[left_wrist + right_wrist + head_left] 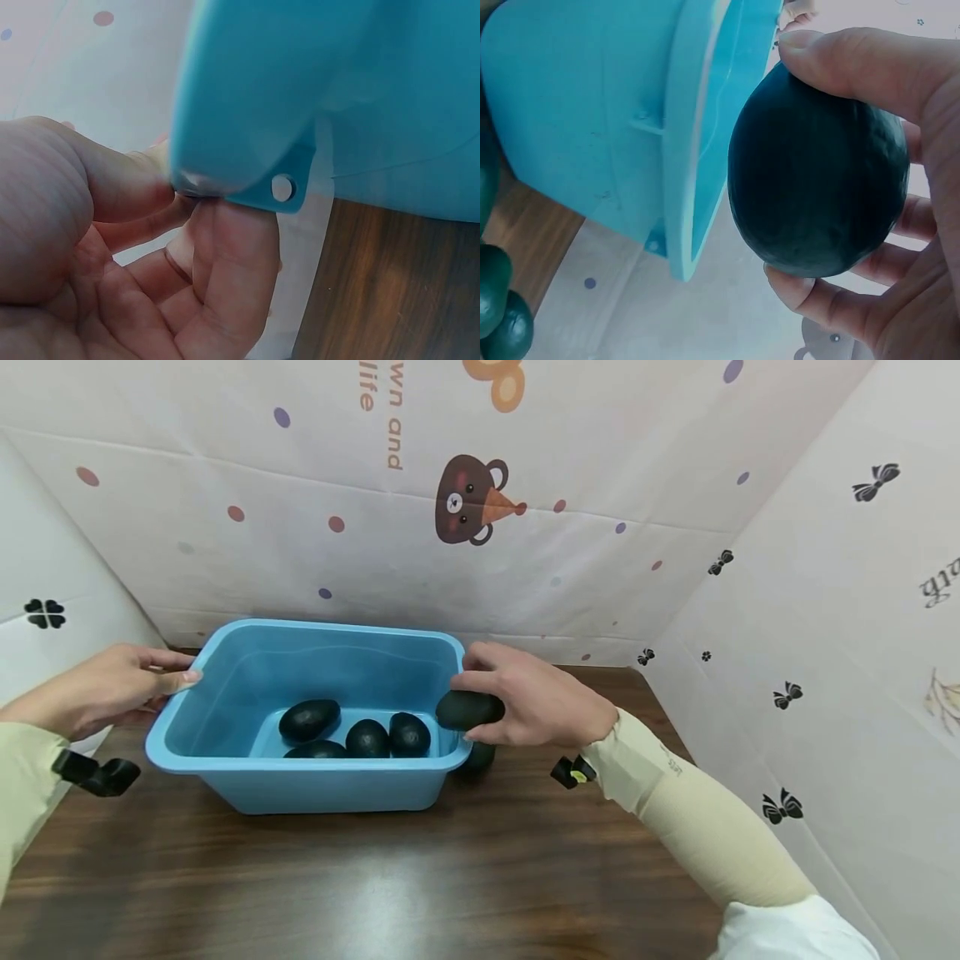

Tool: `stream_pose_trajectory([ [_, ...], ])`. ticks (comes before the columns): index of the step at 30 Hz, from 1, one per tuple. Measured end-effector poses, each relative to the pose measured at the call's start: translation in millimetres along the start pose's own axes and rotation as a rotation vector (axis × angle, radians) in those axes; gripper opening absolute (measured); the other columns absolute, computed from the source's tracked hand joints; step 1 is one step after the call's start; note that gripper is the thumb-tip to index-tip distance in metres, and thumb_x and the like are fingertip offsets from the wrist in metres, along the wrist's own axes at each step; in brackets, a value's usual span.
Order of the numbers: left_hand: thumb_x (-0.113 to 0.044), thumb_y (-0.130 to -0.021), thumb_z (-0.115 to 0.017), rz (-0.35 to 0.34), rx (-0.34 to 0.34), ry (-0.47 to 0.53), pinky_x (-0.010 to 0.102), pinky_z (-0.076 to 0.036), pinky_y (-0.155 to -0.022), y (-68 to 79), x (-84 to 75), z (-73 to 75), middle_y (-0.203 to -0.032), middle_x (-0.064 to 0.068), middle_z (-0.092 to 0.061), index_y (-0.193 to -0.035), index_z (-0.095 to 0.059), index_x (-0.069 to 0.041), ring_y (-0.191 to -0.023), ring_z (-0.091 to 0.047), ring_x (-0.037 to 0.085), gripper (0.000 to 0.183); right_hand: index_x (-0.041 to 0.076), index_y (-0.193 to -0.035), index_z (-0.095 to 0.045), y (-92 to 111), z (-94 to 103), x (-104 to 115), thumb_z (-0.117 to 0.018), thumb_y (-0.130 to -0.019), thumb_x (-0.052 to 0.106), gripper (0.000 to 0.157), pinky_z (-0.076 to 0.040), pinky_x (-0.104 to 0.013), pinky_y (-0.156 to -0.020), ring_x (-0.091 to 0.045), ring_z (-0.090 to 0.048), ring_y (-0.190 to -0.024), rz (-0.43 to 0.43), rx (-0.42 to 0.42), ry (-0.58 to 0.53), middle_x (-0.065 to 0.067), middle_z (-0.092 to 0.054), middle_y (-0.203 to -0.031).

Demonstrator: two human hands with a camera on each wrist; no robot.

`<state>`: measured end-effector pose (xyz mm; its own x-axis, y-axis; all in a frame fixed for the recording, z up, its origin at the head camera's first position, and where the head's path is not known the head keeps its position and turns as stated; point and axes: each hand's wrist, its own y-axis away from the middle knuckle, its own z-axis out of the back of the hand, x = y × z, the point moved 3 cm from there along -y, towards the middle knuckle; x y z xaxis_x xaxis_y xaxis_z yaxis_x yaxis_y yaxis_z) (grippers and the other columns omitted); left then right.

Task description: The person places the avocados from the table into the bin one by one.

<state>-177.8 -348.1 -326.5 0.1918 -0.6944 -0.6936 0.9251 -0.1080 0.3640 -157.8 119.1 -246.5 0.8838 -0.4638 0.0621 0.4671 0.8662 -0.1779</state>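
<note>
A blue plastic bin (322, 789) stands on the table with several dark avocados (310, 720) on its floor. At its left end my left hand (123, 685) grips the rim, thumb on top and fingers curled beneath, as the left wrist view shows at the bin's rim (247, 127). My right hand (532, 697) holds another dark green avocado (817, 172) between thumb and fingers, level with the bin's right rim. Below that hand, outside the bin, more avocados (510, 322) lie on the table, partly hidden in the head view.
The dark wood table (480, 893) extends in front of the bin and to its right. A pale printed sheet (375, 552) hangs close behind the bin, and another one (750, 635) rises on the right.
</note>
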Motion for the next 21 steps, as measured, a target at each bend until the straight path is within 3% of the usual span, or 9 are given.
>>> stream_pose_trajectory([
  [7, -0.031, -0.112, -0.047, -0.001, -0.004, -0.020, 0.049, -0.066, -0.078, 2.8, -2.3, -1.0, -0.108, 0.025, -0.071, -0.155, -0.019, 0.020, -0.085, -0.072, 0.022, 0.072, 0.016, -0.127, -0.071, -27.0, -0.1, -1.9, -0.085, -0.086, 0.041, 0.050, -0.054, -0.029, -0.081, -0.016, -0.055, -0.100, -0.002, 0.019, -0.020, -0.004, -0.059, -0.117],
  [11, -0.031, -0.112, -0.047, -0.001, -0.005, -0.013, 0.048, -0.066, -0.078, 2.2, -2.1, -1.7, -0.105, 0.020, -0.072, -0.155, -0.020, 0.019, -0.085, -0.070, 0.022, 0.071, 0.016, -0.129, -0.070, -39.7, -0.6, -3.1, -0.085, -0.087, 0.042, 0.052, -0.056, -0.030, -0.082, -0.017, -0.057, -0.102, -0.030, 0.032, -0.031, -0.005, -0.059, -0.119],
  [21, -0.036, -0.110, -0.051, -0.012, 0.000, -0.011, 0.049, -0.066, -0.079, -0.1, 2.4, 0.5, -0.109, 0.021, -0.071, -0.156, -0.022, 0.017, -0.086, -0.070, 0.022, 0.076, 0.016, -0.130, -0.070, -65.6, -3.0, -9.0, -0.084, -0.087, 0.043, 0.053, -0.055, -0.030, -0.078, -0.018, -0.057, -0.095, -0.096, 0.033, -0.071, -0.004, -0.058, -0.112],
])
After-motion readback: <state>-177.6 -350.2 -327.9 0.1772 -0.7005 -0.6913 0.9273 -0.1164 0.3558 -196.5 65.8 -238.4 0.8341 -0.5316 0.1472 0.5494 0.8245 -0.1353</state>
